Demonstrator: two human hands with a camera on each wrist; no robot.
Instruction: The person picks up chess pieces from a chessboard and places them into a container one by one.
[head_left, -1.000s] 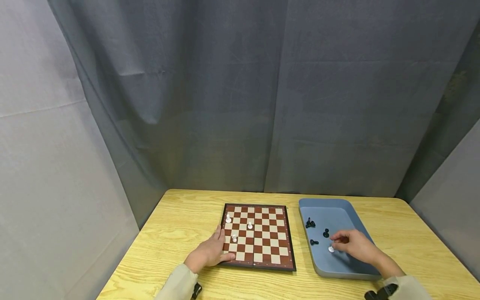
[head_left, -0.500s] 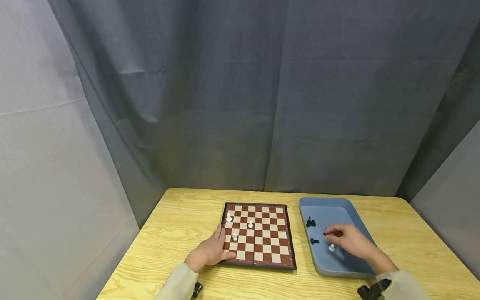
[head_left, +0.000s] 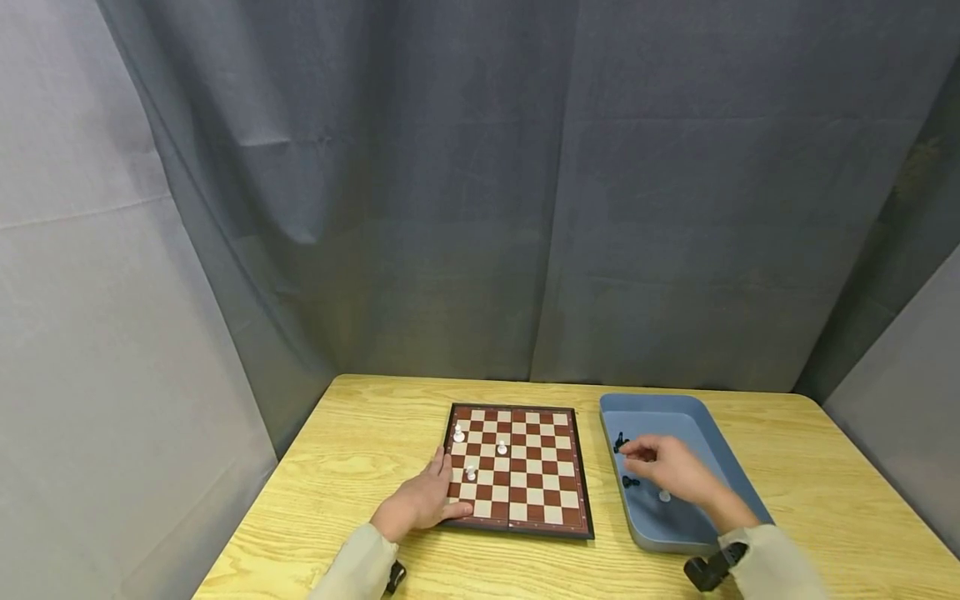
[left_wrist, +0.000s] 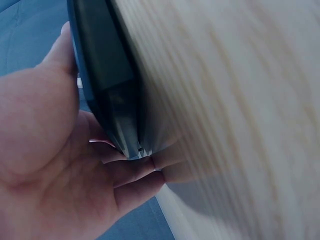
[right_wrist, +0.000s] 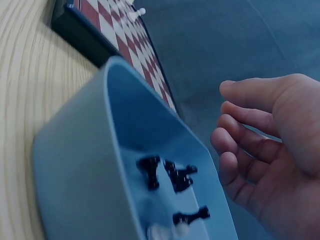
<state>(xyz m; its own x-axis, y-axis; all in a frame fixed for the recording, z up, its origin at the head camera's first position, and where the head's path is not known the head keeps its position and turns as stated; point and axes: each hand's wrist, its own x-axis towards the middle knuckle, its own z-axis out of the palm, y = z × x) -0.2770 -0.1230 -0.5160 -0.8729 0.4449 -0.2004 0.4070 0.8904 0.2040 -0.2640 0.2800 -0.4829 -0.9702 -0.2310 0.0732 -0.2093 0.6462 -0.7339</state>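
My left hand [head_left: 422, 500] rests against the near-left corner of a folding chessboard [head_left: 543, 467], its thumb over the top edge and its fingers along the left side. In the left wrist view, those fingers [left_wrist: 135, 180] meet the dark board edge [left_wrist: 112, 75]. White chess pawns [head_left: 502, 447] stand on the board. Over the blue tray [head_left: 742, 492] hovers my right hand [head_left: 675, 471], fingers loosely bent, nothing visible between thumb and fingertips. Black chess pieces [right_wrist: 149, 170] lie in the tray below it. A white chess piece [head_left: 664, 496] is there too, partly shaded by the hand.
Board and tray sit side by side on a wooden table [head_left: 360, 442], a narrow strip of wood between them. The tray has raised walls. Grey curtains [head_left: 450, 208] hang behind the table and at both sides.
My right hand has moved left and away from me over the tray, passing from the white piece past a black one toward the black pieces at the left wall. The left hand stays put.
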